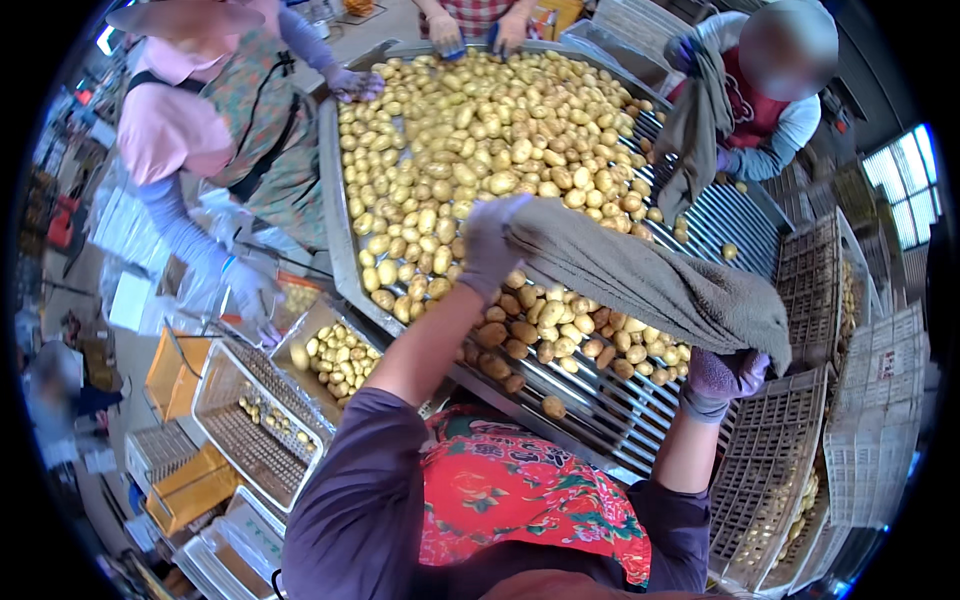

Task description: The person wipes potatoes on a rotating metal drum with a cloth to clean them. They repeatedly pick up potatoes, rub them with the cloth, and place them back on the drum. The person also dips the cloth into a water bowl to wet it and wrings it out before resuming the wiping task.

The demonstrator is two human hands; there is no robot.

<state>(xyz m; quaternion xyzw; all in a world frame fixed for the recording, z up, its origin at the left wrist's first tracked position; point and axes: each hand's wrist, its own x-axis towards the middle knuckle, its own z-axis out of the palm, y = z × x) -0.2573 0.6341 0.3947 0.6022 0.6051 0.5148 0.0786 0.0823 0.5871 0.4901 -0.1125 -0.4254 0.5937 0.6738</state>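
A long grey-brown towel stretches between my two gloved hands, above the potatoes. My left hand is closed round its far-left end, over the middle of the heap. My right hand grips the opposite end, lower down at the right, beside the crates. Beneath the towel, many yellow-brown potatoes cover a metal sorting table. Some darker potatoes lie nearest me, on the table's metal rollers.
Potatoes fill a carton at the left, beside a white basket. Plastic crates stand close on the right. One co-worker works at the left; another at the right holds a similar cloth. A third person's hands rest at the far edge.
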